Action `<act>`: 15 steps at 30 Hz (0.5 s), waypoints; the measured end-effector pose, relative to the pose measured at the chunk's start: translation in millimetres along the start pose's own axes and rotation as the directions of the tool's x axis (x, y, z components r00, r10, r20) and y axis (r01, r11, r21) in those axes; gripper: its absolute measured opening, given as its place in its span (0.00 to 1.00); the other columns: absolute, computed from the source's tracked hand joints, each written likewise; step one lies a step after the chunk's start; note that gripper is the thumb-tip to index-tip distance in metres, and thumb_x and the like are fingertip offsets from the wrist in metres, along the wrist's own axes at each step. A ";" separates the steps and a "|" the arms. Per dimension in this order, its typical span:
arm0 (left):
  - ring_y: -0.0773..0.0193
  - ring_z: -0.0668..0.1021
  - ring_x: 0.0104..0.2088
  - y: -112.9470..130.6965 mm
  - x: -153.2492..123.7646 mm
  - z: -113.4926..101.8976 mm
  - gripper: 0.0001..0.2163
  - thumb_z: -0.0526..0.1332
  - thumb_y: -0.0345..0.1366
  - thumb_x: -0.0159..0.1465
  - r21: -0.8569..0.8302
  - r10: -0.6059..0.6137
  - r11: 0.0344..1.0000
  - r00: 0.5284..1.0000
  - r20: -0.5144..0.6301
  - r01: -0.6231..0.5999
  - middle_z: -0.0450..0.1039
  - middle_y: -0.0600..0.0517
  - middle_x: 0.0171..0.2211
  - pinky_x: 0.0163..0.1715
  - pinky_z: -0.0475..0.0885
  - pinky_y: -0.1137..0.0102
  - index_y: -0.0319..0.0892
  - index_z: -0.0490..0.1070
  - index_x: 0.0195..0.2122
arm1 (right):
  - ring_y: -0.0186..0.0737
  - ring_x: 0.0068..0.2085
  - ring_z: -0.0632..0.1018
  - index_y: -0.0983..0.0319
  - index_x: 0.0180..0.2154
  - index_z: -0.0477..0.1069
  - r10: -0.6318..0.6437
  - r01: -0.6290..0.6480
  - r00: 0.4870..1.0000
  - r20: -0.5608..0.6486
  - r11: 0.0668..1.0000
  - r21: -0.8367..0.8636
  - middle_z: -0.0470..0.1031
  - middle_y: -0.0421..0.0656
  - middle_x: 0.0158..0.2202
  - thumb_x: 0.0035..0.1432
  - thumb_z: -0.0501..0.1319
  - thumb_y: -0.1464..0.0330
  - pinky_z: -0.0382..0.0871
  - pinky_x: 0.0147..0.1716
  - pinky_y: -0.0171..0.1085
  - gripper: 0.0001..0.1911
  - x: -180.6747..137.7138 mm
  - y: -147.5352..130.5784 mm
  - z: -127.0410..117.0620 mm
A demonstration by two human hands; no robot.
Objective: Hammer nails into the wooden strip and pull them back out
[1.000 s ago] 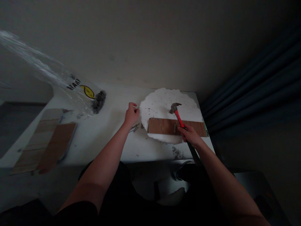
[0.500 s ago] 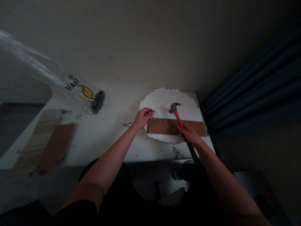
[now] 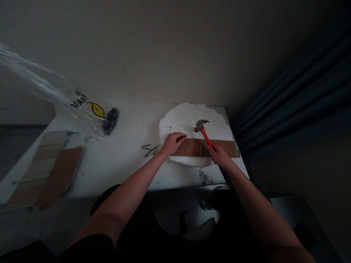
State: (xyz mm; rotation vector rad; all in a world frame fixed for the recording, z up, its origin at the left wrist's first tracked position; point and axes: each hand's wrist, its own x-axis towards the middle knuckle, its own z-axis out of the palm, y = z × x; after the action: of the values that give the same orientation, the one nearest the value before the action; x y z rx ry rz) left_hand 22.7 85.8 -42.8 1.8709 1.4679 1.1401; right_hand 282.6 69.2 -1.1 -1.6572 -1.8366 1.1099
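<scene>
A claw hammer (image 3: 206, 136) with a red and black handle is gripped by my right hand (image 3: 220, 155), its metal head over the white sheet just beyond a brown wooden board (image 3: 189, 148). The board lies flat on the sheet and has a small upright piece standing near its middle. My left hand (image 3: 172, 144) rests at the board's left end with thumb and fingers pinched together at its far edge. Whatever is between those fingertips is too small and dark to make out. Left of that hand, several long thin nails (image 3: 150, 149) lie on the table.
The white round sheet (image 3: 181, 117) lies on a pale table (image 3: 131, 128). A clear plastic bag (image 3: 96, 109) with dark contents stands at the left. More wooden boards (image 3: 59, 175) lie at the table's left end. A dark curtain (image 3: 296, 87) hangs at the right.
My left hand has moved right and slightly nearer, from the sheet beside the board onto the board's left end. More of the nails shows. The hammer has barely moved.
</scene>
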 end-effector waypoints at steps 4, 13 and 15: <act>0.61 0.81 0.40 1.1 3.2 0.3 0.10 0.60 0.41 0.65 -0.076 -0.051 0.996 0.998 -0.036 0.048 0.81 0.50 0.40 0.46 0.74 0.65 0.44 0.78 0.42 | 0.38 0.26 0.72 0.64 0.43 0.74 -0.006 0.006 1.000 0.014 0.999 -0.031 0.69 0.40 0.22 0.63 0.54 0.55 0.64 0.26 0.35 0.20 0.9 1.8 0.0; 0.63 0.81 0.38 -6.5 4.8 0.7 0.08 0.62 0.39 0.64 -0.129 -0.048 0.991 0.997 -0.065 0.039 0.80 0.51 0.37 0.44 0.75 0.67 0.43 0.77 0.40 | 0.36 0.24 0.69 0.65 0.44 0.74 -0.032 0.033 0.999 0.028 0.999 -0.038 0.68 0.39 0.22 0.63 0.53 0.54 0.61 0.24 0.35 0.23 2.0 4.3 -1.4; 0.62 0.81 0.37 -8.2 5.2 0.9 0.08 0.62 0.39 0.64 -0.119 -0.049 0.992 0.997 -0.060 0.042 0.80 0.51 0.36 0.43 0.75 0.67 0.43 0.77 0.39 | 0.36 0.24 0.69 0.65 0.44 0.74 -0.037 0.038 0.999 0.023 0.999 -0.034 0.68 0.39 0.22 0.63 0.54 0.54 0.61 0.24 0.35 0.22 2.8 5.7 -1.1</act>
State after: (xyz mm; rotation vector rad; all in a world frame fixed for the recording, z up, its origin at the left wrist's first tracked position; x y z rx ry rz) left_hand 19.5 93.2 -48.3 1.7277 1.4367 1.2465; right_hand 286.4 72.0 -5.4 -1.6289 -1.9028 1.0919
